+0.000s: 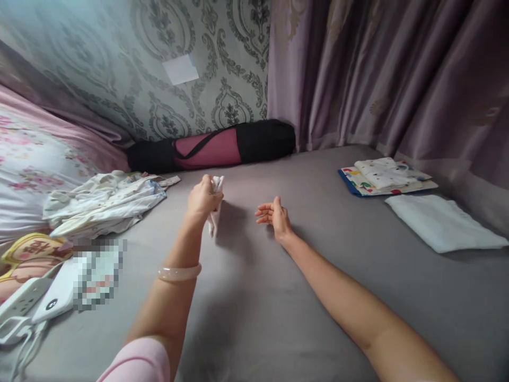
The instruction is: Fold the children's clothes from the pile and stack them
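My left hand (204, 197) is closed around a small folded pale cloth (214, 220), held on edge just over the grey bed sheet (302, 307). Parts of the cloth stick out above and below my fingers; its exact kind is hidden. To the right, my right hand (275, 216) is open and holds nothing, its fingers pointing left toward the cloth with a gap between them. A pale bangle (180, 272) circles my left wrist.
Crumpled light clothes (115, 204) lie at the left, near a power strip (24, 302) with cables and a white device (59, 292). A black and maroon long bag (210, 147) lies along the wall. Folded patterned cloths (385, 175) and a folded white cloth (445, 223) sit at the right.
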Motion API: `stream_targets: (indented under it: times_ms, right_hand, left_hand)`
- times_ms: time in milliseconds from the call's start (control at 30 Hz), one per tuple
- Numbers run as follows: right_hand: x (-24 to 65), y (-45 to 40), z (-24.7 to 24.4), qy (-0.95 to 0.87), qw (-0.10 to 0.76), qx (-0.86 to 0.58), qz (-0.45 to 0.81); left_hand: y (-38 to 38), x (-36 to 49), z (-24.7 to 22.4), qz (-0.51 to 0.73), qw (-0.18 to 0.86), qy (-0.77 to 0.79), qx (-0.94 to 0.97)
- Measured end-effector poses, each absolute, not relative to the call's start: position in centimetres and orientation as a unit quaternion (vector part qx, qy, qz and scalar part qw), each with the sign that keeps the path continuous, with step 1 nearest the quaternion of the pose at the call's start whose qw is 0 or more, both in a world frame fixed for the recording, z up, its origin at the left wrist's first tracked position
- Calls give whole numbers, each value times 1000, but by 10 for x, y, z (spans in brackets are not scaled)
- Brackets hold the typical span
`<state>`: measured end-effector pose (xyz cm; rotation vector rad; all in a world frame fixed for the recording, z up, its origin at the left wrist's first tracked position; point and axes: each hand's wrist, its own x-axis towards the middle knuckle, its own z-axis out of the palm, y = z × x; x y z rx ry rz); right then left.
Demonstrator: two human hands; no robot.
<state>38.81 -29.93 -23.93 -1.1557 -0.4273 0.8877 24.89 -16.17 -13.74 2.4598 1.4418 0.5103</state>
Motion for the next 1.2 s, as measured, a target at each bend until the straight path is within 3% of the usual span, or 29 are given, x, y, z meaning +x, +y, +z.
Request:
stream_targets:
  times_ms: [200,400,533,800,1033,1200]
  right_hand:
    - [389,-301,-236,-183,726,-528,400]
    - [391,-299,-239,-155,748,-539,355]
    - [393,-297,-243,-133,771,-531,326]
    - [394,-298,-239,-131,785,-526,299]
    - [401,-299,-234,-101,792,-518,305]
    - [398,-298,-235,-113,787,-515,321]
  left_hand:
    - [-186,286,-164,130,132,465,866]
    - [-183,294,-176,181,290,444,828]
    - [-175,292,-186,220,199,416,860]
    - [-199,312,-225,141,10,352,925]
    - [-209,326,-252,30,-9,323,946]
    - [-215,321,-244,41,16,319,947]
